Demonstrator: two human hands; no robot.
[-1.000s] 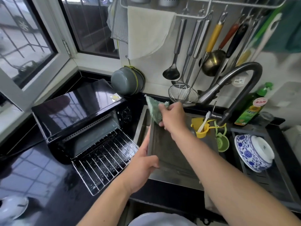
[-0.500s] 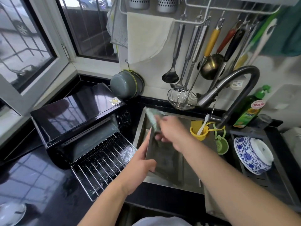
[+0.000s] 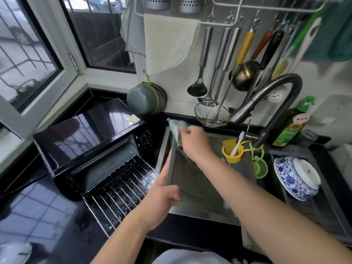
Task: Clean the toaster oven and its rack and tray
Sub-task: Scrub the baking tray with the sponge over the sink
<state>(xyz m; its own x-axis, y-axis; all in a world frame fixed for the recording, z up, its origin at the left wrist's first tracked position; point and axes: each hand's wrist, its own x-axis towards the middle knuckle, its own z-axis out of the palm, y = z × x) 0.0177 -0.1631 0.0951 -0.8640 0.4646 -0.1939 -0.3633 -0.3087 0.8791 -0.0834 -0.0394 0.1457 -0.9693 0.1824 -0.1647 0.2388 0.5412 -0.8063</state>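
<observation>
Over the sink [image 3: 245, 168] — tray [image 3: 198, 180], cloth [image 3: 176, 128] gripped.

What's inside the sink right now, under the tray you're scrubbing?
The tray is tilted over the sink, left hand gripping its edge, right hand rubbing it with a green cloth. A yellow cup hangs inside. The basin floor is hidden.
</observation>
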